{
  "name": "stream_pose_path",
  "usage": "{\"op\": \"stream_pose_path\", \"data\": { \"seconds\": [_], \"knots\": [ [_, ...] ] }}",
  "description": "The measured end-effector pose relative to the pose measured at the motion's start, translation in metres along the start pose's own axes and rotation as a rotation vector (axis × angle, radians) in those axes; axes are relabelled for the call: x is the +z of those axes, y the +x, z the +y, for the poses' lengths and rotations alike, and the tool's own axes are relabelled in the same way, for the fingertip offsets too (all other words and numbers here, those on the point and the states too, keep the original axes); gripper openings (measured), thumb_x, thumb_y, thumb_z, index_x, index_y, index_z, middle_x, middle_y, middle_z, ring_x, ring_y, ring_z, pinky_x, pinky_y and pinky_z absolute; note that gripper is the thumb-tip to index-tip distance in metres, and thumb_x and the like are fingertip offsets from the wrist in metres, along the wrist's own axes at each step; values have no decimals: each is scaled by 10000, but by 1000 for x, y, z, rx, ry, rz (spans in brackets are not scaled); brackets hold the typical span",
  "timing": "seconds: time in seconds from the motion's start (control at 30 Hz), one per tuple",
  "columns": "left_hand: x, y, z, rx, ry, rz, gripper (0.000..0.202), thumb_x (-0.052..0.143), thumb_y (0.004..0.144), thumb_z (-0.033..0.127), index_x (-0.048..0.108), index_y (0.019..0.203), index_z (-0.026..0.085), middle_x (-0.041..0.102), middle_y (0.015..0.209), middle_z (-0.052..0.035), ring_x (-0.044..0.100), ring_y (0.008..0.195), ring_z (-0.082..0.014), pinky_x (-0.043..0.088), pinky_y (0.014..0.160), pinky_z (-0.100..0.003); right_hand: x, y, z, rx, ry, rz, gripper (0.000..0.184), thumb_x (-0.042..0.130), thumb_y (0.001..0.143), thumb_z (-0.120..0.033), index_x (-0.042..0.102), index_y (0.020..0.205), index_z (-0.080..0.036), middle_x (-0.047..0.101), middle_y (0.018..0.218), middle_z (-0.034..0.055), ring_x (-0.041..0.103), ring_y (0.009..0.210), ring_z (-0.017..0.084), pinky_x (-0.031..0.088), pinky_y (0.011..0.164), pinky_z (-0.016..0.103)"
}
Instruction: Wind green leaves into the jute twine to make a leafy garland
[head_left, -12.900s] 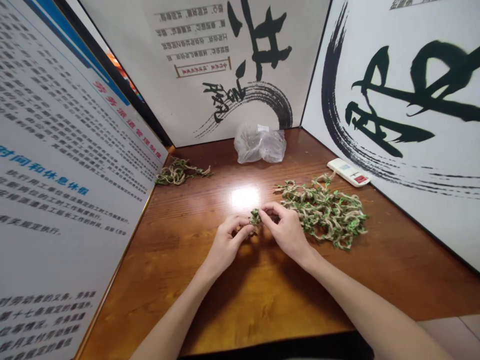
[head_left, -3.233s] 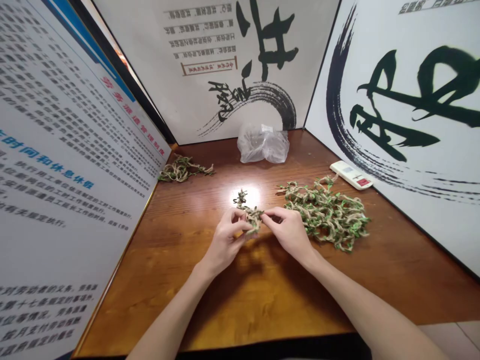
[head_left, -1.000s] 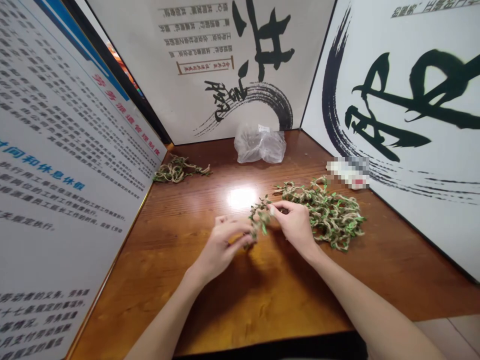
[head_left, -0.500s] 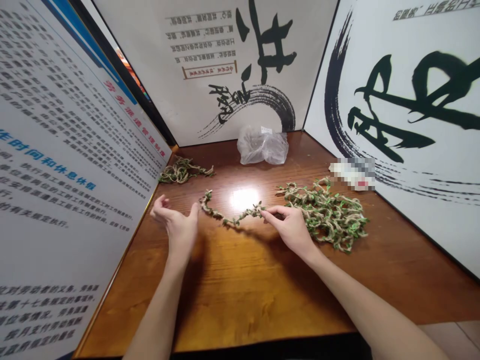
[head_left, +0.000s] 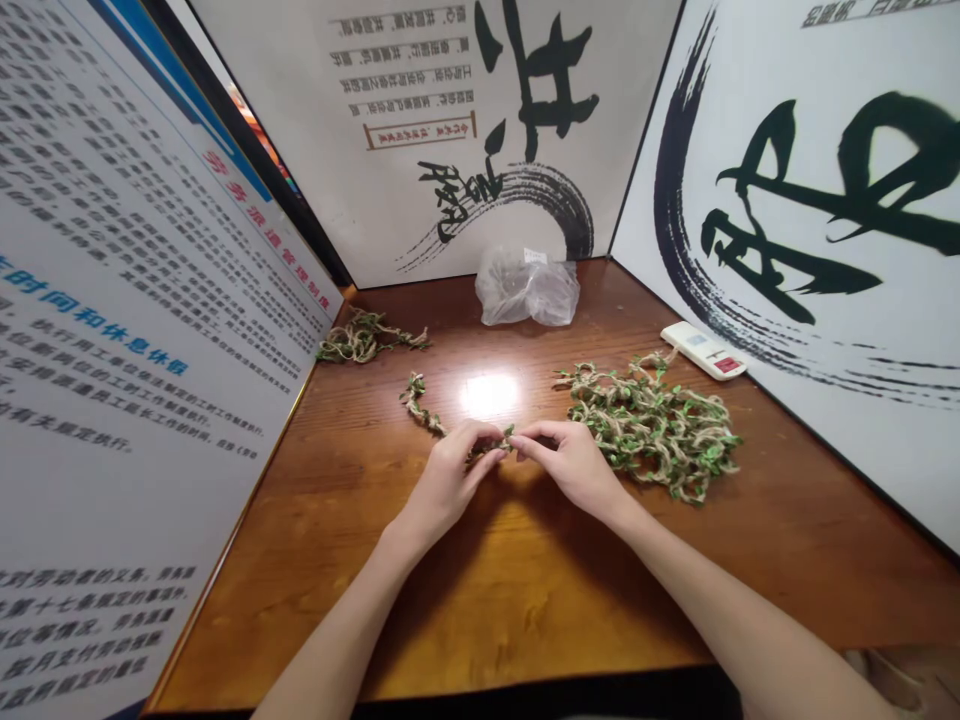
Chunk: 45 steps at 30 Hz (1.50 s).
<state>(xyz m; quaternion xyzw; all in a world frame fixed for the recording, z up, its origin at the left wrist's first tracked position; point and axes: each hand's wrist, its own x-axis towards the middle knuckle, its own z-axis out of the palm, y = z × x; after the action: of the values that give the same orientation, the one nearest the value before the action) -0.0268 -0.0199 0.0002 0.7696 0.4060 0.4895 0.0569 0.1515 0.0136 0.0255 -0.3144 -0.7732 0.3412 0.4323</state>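
My left hand and my right hand meet at the middle of the wooden table, both pinched on a piece of twine with small green leaves. The piece trails from my fingers up and to the left across the table, ending near the bright light reflection. Just right of my right hand lies a big tangled pile of the same leafy twine. A smaller bundle of leafy twine rests at the back left by the panel.
A crumpled clear plastic bag sits at the back centre. A white remote-like device lies at the right by the calligraphy panel. Printed boards wall the table at the left and back.
Half a second ago my left hand was out at the left with the twine stretched between both hands. It has come back to the centre and pinches the twine beside my right hand.
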Motion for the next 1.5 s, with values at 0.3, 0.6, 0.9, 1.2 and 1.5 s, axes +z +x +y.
{"op": "stream_pose_path", "data": {
  "seconds": [0.3,0.6,0.9,1.2,1.5],
  "knots": [
    [-7,2,0,27,-12,-17,101,533,915,177,612,976,164,665,913,-43,623,833,-126,480,739,-225,-4,2,-1,-2,-118,54,129,643,821,-205,735,733,-182,703,686,-8,635,656,137,427,658,224],
    [-12,2,-1,26,52,-10,125,528,924,208,630,980,164,689,884,-37,635,775,-128,478,702,-220,-10,5,4,48,-153,52,137,626,828,-218,744,770,-181,691,678,-3,625,665,142,416,673,234],
    [-15,2,-2,-41,79,-19,130,526,925,215,641,964,168,665,832,-21,577,693,-109,445,669,-209,-18,8,4,65,-279,60,149,614,825,-217,743,761,-182,701,691,5,627,665,145,414,672,236],
    [-25,1,-5,-149,96,-39,175,529,925,285,654,898,164,656,783,-12,543,659,-108,403,640,-219,-25,9,4,90,-422,113,153,612,843,-231,746,773,-208,699,691,-3,637,689,160,391,669,251],
    [-20,-1,-6,-52,125,-156,283,622,865,367,614,1082,187,649,1117,-64,580,1049,-196,413,934,-330,-18,5,2,-186,-314,105,157,596,879,-198,702,765,-178,676,692,0,608,656,130,418,668,233]
  ]
}}
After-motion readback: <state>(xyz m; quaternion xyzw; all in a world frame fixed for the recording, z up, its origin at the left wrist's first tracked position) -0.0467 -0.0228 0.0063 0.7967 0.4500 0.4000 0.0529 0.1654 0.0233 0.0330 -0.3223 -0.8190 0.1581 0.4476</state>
